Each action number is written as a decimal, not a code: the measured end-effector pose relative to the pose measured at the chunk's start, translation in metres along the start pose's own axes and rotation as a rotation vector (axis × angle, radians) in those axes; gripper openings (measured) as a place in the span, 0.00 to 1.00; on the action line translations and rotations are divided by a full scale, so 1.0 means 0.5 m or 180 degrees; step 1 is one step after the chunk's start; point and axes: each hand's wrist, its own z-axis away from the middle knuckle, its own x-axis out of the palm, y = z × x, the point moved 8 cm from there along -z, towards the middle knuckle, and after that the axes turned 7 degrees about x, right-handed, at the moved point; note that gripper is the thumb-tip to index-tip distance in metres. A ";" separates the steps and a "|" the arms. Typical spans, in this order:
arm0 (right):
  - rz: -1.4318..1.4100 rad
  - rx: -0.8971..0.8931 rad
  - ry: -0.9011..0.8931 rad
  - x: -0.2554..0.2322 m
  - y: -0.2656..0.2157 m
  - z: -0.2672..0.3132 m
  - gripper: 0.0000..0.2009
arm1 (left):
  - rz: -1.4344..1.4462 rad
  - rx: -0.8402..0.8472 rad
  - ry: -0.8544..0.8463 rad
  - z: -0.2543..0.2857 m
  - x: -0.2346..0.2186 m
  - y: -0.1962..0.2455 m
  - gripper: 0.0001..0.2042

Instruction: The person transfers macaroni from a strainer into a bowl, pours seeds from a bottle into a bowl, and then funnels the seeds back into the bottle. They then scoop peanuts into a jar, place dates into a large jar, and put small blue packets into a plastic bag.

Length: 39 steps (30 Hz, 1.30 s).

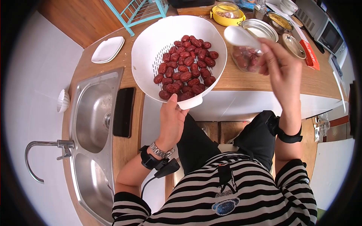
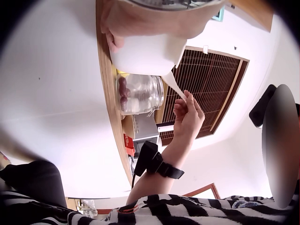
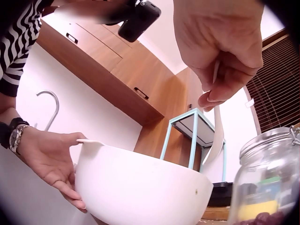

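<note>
My left hand [image 1: 171, 119] holds the near rim of a white colander [image 1: 151, 34], thumb over the edge and fingers against its outer wall. Many red dates [image 1: 183, 69] lie on the slotted bottom of the colander. With my right hand [image 1: 281, 67] I pinch the handle of a white spoon [image 1: 241, 37]. The spoon hangs above and beside a glass jar [image 2: 140, 96], between it and the colander. Its bowl looks bare in the head view. Some red dates [image 3: 265, 219] sit at the bottom of the jar, whose wire-clasped mouth is uncovered.
A steel double sink [image 1: 92, 113] with a tap and a black phone [image 1: 124, 112] are at the left. White square dishes [image 1: 108, 49] lie behind them. A yellow pot [image 1: 226, 19], a glass lid [image 1: 293, 46], a red box [image 1: 310, 55] and a microwave [image 1: 324, 28] line the back and right.
</note>
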 end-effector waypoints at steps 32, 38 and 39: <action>0.2101 -0.0626 -0.1054 0.150 -0.004 0.048 0.07 | -0.0552 0.0288 0.0131 0.011 -0.016 -0.007 0.16; 0.1961 -0.0450 -0.1343 0.169 0.004 0.053 0.04 | -0.0666 0.0600 0.0125 0.008 -0.016 -0.001 0.20; 0.1802 -0.0420 -0.1342 0.167 0.007 0.051 0.05 | -0.0675 0.0572 0.0158 0.008 -0.016 -0.001 0.19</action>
